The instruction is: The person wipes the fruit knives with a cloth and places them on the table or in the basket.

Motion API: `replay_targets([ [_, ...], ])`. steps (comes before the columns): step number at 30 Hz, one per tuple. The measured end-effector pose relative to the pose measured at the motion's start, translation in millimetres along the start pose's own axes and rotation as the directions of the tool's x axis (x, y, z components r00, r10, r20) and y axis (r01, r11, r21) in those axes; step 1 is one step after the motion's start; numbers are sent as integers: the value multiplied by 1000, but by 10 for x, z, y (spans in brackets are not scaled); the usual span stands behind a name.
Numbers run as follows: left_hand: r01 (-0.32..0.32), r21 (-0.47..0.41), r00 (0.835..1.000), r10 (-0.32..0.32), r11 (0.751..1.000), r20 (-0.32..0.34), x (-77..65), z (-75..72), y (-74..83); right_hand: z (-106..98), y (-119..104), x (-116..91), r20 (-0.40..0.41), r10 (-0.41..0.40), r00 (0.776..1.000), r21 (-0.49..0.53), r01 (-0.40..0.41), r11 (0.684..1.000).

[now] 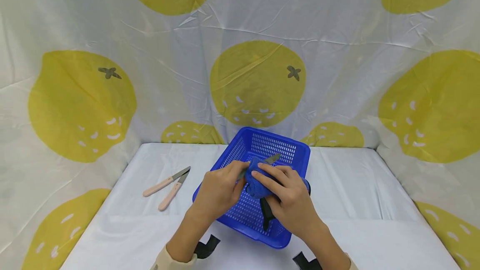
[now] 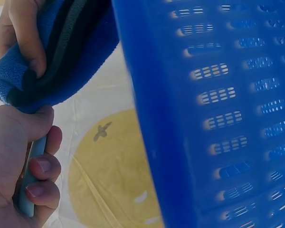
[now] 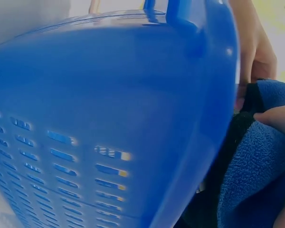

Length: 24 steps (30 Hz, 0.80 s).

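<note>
My left hand [image 1: 221, 184] grips a knife by its pale green handle [image 2: 33, 178], fingers curled round it. The knife blade [image 1: 273, 158] sticks out past a folded blue cloth [image 1: 256, 184] with dark edging. My right hand [image 1: 286, 191] pinches this cloth round the blade, hiding the blade's middle. A dark part of the cloth [image 1: 266, 213] hangs below the fingers. Both hands are above a blue plastic basket [image 1: 275, 241]. In the right wrist view, the basket wall [image 3: 133, 95] covers much of the work, with the cloth [image 3: 251, 166] at the right.
Two knives with pale pink handles, one nearer the back [image 1: 158, 186] and one nearer the front [image 1: 170, 196], lie on the white table cover [image 1: 123, 224] left of the basket, blade tips close together. A lemon-print curtain [image 1: 258, 82] encloses the table at the back and sides.
</note>
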<state>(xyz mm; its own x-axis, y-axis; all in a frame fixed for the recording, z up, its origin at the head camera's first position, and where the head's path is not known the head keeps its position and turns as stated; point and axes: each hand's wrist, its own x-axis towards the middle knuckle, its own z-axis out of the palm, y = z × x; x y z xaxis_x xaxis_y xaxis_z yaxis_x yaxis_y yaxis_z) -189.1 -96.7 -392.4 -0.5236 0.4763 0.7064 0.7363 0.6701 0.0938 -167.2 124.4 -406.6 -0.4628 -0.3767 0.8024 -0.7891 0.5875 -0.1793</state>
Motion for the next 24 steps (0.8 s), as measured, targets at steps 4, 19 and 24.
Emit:
replay_targets([
  [4,-8,10,1000,8,1000,3,2,-4,15,17,0,-6,-7,21,1000,-5,-21,1000],
  [19,-46,27,999,46,999,-24,3,10,1,-24,132,-18,-54,77,996,-54,-80,995],
  [24,-51,26,998,51,998,-35,0,15,-4,-64,203,-32,-78,100,992,-58,-105,993],
])
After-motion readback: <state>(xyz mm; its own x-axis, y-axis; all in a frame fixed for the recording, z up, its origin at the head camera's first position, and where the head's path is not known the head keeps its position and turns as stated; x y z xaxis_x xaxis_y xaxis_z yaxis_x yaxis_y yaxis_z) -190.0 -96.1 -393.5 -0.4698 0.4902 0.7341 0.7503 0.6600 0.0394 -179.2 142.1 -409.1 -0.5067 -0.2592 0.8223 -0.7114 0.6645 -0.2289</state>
